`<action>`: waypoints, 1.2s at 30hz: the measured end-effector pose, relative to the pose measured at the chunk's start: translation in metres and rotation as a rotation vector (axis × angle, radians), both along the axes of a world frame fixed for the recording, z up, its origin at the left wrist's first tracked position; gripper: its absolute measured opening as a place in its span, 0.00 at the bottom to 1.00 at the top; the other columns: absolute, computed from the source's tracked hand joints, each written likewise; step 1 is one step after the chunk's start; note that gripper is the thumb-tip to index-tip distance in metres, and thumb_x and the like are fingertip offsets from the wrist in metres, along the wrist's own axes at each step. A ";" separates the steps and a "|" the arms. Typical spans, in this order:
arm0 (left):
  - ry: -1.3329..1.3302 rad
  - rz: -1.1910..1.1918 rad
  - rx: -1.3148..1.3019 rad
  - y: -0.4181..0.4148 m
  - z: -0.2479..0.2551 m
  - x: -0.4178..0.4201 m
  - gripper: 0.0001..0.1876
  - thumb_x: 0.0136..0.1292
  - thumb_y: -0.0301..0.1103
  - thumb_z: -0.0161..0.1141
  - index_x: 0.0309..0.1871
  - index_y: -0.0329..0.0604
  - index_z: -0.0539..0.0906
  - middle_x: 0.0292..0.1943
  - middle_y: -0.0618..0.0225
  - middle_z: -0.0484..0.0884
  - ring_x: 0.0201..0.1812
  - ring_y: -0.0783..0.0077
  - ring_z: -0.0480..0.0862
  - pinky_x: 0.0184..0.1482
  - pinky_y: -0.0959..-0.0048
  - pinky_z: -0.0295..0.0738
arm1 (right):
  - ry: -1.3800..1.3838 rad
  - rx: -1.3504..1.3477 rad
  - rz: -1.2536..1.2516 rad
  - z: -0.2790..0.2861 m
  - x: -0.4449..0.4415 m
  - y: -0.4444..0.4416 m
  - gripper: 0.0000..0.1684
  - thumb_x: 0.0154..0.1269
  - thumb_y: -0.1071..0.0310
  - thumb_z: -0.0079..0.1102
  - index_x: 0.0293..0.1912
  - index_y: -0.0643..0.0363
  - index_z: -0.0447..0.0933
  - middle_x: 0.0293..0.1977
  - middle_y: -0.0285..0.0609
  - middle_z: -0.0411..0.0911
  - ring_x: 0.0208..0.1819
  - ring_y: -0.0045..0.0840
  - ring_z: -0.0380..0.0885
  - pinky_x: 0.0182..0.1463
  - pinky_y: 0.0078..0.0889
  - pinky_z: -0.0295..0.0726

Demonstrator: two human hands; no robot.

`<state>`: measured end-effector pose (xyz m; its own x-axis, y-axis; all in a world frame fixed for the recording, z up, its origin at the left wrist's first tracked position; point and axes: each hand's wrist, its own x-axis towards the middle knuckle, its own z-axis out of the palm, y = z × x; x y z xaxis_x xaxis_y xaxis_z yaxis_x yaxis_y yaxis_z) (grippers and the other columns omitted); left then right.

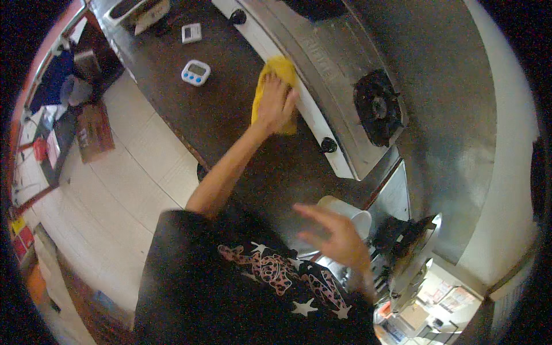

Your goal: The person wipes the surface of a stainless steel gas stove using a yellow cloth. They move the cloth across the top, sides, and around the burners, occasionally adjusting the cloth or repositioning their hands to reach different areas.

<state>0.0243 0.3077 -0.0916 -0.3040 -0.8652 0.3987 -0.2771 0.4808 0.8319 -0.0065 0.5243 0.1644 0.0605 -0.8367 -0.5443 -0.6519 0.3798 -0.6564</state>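
My left hand [274, 103] lies over a yellow cloth [276, 64], fingers bent onto it, on the dark brown counter [228, 103]. The cloth touches the white front panel [308, 108] of a gas stove [332, 56], between its two black knobs. Blurred by motion, my right hand [336, 237] hovers in front of my body with fingers spread and nothing in it. Just beyond that hand is a white cylindrical container [347, 211], partly hidden by it.
A white digital timer [196, 73] with blue buttons and a small white device [191, 33] lie left of the cloth. One black burner [378, 108] shows at the stove's right. Pans [414, 246] stand at lower right. A cardboard box [94, 131] sits on the tiled floor.
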 end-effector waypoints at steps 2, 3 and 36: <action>0.081 -0.021 0.076 -0.003 -0.009 -0.008 0.20 0.69 0.40 0.50 0.53 0.30 0.73 0.57 0.37 0.69 0.65 0.35 0.63 0.71 0.48 0.51 | -0.089 0.059 -0.043 -0.023 0.006 0.017 0.29 0.62 0.63 0.65 0.62 0.57 0.72 0.57 0.46 0.77 0.59 0.34 0.75 0.63 0.34 0.71; 0.125 -0.033 0.118 0.001 -0.013 -0.011 0.20 0.69 0.40 0.50 0.53 0.30 0.72 0.57 0.37 0.69 0.65 0.35 0.62 0.71 0.48 0.51 | -0.130 0.094 -0.068 -0.032 0.007 0.024 0.30 0.61 0.66 0.66 0.62 0.57 0.72 0.56 0.45 0.77 0.58 0.31 0.76 0.62 0.32 0.72; 0.146 0.222 0.339 0.055 -0.018 -0.022 0.07 0.56 0.32 0.67 0.32 0.37 0.84 0.27 0.54 0.82 0.30 0.56 0.83 0.34 0.63 0.74 | -0.333 0.074 -0.502 -0.090 -0.006 0.022 0.26 0.66 0.69 0.61 0.62 0.63 0.70 0.53 0.46 0.79 0.53 0.25 0.78 0.60 0.29 0.74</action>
<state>0.0020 0.3625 -0.1101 -0.0566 -0.9928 0.1059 -0.2104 0.1155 0.9708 -0.0128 0.5466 0.0747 -0.1546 -0.7677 -0.6219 -0.1459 0.6403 -0.7542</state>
